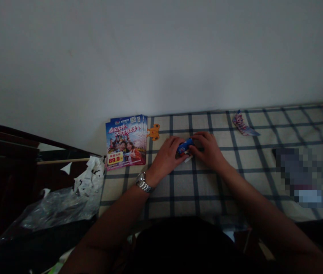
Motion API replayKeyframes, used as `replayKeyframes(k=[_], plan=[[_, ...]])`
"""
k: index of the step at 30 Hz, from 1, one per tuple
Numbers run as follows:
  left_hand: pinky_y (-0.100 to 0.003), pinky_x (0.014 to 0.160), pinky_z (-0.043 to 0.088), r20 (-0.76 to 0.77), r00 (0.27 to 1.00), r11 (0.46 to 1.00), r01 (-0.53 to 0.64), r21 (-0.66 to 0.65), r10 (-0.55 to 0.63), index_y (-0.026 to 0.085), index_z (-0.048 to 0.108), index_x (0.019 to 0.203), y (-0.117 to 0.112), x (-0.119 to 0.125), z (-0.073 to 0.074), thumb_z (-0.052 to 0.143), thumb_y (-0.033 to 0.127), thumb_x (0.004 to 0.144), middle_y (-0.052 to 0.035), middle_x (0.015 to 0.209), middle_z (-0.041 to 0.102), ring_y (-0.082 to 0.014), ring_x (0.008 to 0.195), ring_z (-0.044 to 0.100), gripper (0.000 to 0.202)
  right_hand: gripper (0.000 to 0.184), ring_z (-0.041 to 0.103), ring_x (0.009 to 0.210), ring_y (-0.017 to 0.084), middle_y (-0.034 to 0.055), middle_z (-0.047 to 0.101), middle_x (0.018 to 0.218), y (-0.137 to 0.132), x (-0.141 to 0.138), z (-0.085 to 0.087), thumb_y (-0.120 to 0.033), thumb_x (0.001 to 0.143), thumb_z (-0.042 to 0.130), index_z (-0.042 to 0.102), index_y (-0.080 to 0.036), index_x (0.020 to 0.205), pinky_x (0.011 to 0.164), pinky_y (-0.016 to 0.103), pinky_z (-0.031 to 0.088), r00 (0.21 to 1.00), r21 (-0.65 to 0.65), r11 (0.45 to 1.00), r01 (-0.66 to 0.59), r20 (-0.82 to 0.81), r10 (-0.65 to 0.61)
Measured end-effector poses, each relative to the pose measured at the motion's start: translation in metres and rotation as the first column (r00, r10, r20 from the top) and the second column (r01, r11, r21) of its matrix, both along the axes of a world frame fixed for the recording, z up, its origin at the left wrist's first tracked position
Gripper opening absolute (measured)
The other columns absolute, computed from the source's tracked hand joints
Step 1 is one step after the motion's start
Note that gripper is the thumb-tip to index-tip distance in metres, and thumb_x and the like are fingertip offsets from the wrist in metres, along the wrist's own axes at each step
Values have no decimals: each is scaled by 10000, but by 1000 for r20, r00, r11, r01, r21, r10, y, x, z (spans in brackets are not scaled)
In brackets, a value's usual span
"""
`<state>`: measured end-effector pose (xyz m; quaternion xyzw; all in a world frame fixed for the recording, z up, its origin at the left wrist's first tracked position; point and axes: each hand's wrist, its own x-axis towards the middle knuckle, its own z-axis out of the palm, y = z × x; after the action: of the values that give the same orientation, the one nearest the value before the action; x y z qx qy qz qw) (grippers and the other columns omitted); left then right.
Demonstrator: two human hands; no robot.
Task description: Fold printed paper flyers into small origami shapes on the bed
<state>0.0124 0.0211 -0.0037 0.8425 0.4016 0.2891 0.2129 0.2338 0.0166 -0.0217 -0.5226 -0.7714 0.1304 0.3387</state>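
Observation:
Between my two hands is a small blue printed paper [185,145], folded or rolled up, with a little red and white on it and a pale edge at its lower side. My left hand [167,154] is closed on its left end. At its right end, the thumb and fingers of my right hand [209,150] pinch it. Left of my hands lies a stack of printed flyers [125,142], blue at the top, with a yellow price patch. A flat orange bear shape [154,132] sits beside the stack. The paper's underside is hidden.
A checked cloth [184,186] covers the table, which meets a plain wall [161,57]. A folded printed paper piece [243,125] lies at the back right. Farther right is a blurred-out dark object [295,175]. Torn white paper [91,177] and clear plastic [61,209] lie left of the table.

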Motion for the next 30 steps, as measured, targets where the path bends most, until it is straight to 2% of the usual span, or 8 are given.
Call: replayKeyframes(k=[4,7,12,16,22,24,30], plan=[[-433,1025,544,49,999,999,5,-34,-3,250,523,1290,0,1,1,801,295,899,-74,1251,579,-251,1185,592,482,242,645,1066,311,104,701,1110,-1,0,8,-304,933,696,642,-233,1158,945,506,524,996,-52,999,-17,-87,12],[-416,1003,551,81,997,999,-13,-40,16,244,534,1293,-1,0,2,770,299,928,-75,1220,597,-237,1145,611,438,238,673,962,268,71,715,1040,-4,-1,10,-314,934,696,625,-240,1148,866,446,551,975,-157,987,-17,-222,-18],[-349,921,578,226,970,989,-66,-131,94,222,585,1227,-1,-4,1,596,333,1043,-62,1127,682,-183,995,676,216,276,691,847,206,26,699,958,-6,-2,8,-371,915,735,599,-240,1116,758,358,568,865,-271,958,-93,-498,-57],[-294,855,597,385,911,968,-55,-245,149,207,635,1136,2,-4,-2,582,379,1049,-55,1067,724,-166,944,715,199,311,673,785,176,3,668,900,-6,-4,9,-416,889,771,586,-247,1072,712,320,561,775,-309,938,-156,-627,-78],[-258,769,596,459,870,954,-40,-298,180,202,663,1070,5,-4,-6,628,356,1023,-35,984,733,-147,860,718,164,339,682,845,188,18,688,930,-8,-6,14,-463,881,786,623,-253,1090,772,332,576,739,-336,920,-203,-669,-81],[-252,756,591,463,868,954,-38,-299,180,203,667,1064,5,-5,-6,633,338,1020,-29,969,729,-142,846,712,146,331,689,873,201,30,705,949,-9,-6,16,-495,899,761,654,-249,1094,793,344,580,751,-349,914,-207,-656,-80],[-256,760,589,467,868,959,-38,-281,171,199,669,1055,5,-5,-5,643,300,1013,-29,963,727,-136,828,701,113,345,693,809,207,35,731,881,-11,-6,21,-571,925,703,706,-235,1001,718,332,575,798,-362,919,-158,-594,-97]])
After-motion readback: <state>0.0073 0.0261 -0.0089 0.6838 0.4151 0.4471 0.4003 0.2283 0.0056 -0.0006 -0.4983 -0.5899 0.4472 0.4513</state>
